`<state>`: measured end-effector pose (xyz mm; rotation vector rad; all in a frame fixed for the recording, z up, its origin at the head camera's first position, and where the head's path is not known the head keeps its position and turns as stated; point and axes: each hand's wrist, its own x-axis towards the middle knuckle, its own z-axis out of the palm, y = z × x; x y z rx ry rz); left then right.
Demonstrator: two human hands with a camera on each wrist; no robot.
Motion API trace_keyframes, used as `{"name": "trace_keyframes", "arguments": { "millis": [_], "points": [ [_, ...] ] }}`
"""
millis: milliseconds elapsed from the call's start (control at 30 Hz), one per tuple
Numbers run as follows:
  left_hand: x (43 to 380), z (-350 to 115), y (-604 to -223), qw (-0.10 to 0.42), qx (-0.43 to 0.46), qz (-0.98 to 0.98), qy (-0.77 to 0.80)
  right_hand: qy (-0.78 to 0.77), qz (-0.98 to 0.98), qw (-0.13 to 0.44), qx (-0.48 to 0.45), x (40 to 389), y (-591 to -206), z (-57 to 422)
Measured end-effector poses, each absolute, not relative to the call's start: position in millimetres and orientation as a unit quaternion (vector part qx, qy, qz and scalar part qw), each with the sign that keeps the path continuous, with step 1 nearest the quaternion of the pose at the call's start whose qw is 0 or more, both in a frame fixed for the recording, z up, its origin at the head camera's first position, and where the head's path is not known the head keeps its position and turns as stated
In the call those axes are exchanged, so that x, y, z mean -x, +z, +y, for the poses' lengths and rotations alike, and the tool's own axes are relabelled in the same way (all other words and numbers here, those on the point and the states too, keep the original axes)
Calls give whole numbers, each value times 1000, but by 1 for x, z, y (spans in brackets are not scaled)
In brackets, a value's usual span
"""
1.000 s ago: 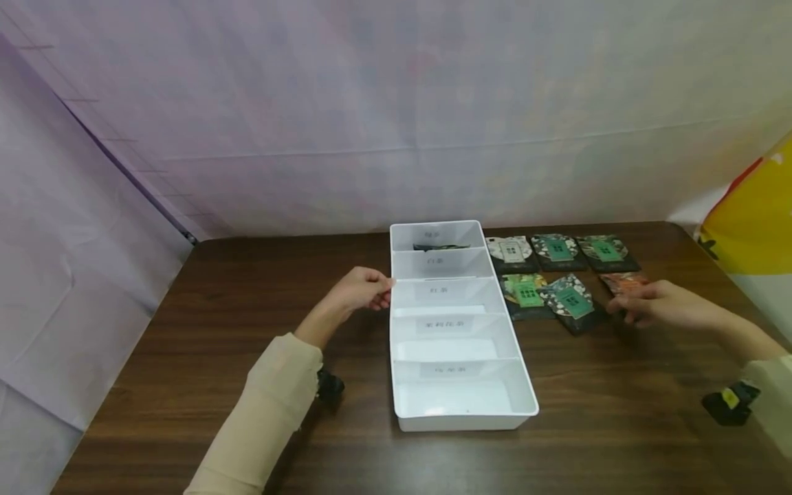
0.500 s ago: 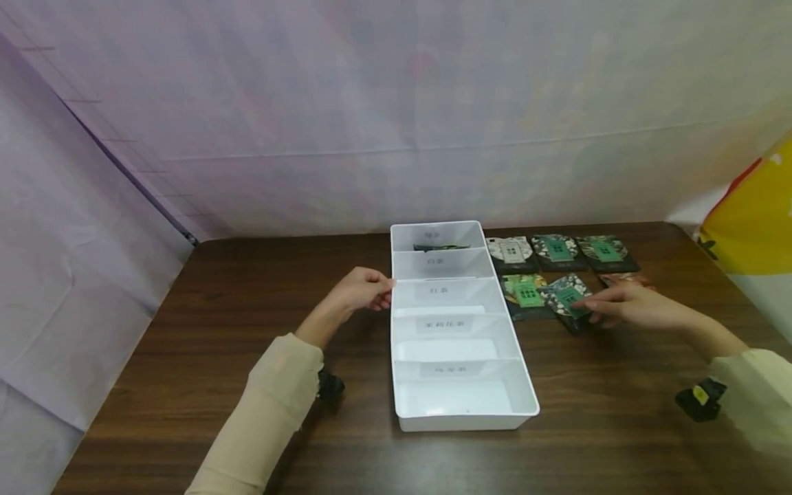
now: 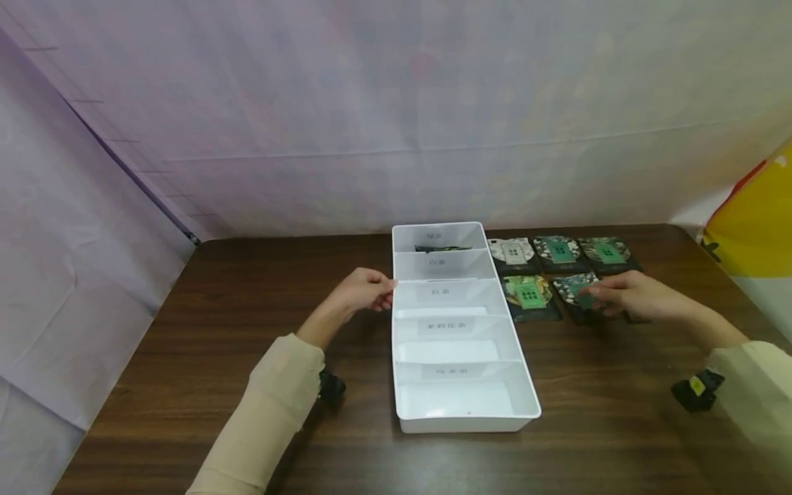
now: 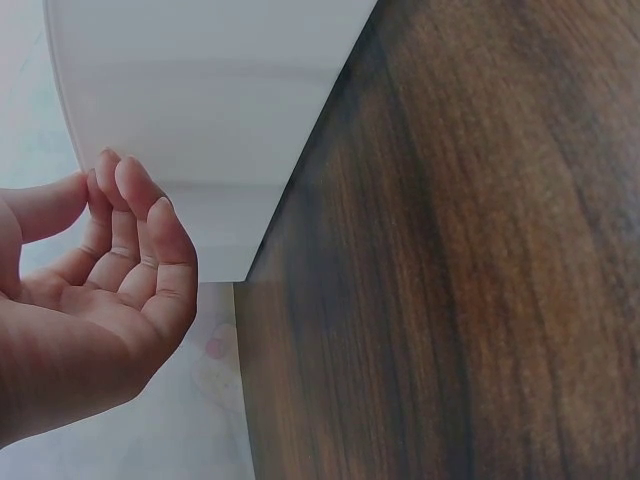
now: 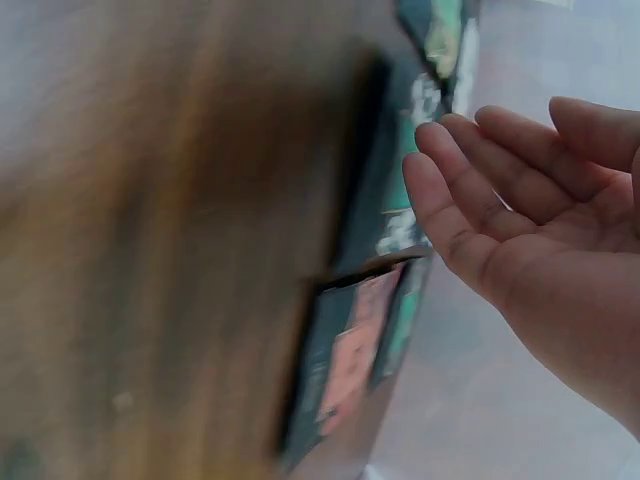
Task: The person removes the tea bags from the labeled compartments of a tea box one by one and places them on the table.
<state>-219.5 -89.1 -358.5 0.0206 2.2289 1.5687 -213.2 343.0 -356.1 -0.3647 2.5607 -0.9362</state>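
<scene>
My left hand (image 3: 361, 292) pinches the left rim of a white divided box (image 3: 467, 424), thumb and forefinger meeting at the edge in the left wrist view. Fingers extended, my right hand (image 3: 643, 299) reaches over a flat dark sachet with a white-flower print and green label (image 3: 572, 283), fingertips right at its label. In the right wrist view the right hand's thumb stands apart from the fingers. An orange-red sachet (image 5: 350, 360) lies beside the flowered one; my right hand mostly hides it in the head view. A dark green sachet (image 3: 442, 248) is in the box's farthest compartment.
Left of the flowered sachet lies a yellow-green sachet (image 3: 529, 295). Behind is a row with a white-labelled sachet (image 3: 512, 253) and two green-labelled ones, near the table's (image 3: 247, 309) back edge. A pale cloth (image 3: 334, 137) hangs behind the table.
My right hand has moved left from the orange-red sachet to the flowered one, which now lies straighter and slightly farther from the yellow-green sachet. My left hand stays at the box rim.
</scene>
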Motion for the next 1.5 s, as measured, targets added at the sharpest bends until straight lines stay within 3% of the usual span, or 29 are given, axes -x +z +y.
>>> {"name": "trace_keyframes", "arguments": {
  "millis": [400,833,1067,1500],
  "points": [
    [221,-89,-361,206,-5,799,565,-323,919,163,155,226,-324,315],
    [221,-90,-361,208,-1,800,563,-343,900,179,203,236,-304,269],
    [223,-92,-361,203,-6,799,566,-300,907,153,253,241,-301,239],
    [223,-91,-362,205,-6,797,568,-309,882,165,316,242,-313,200]
  ]
}}
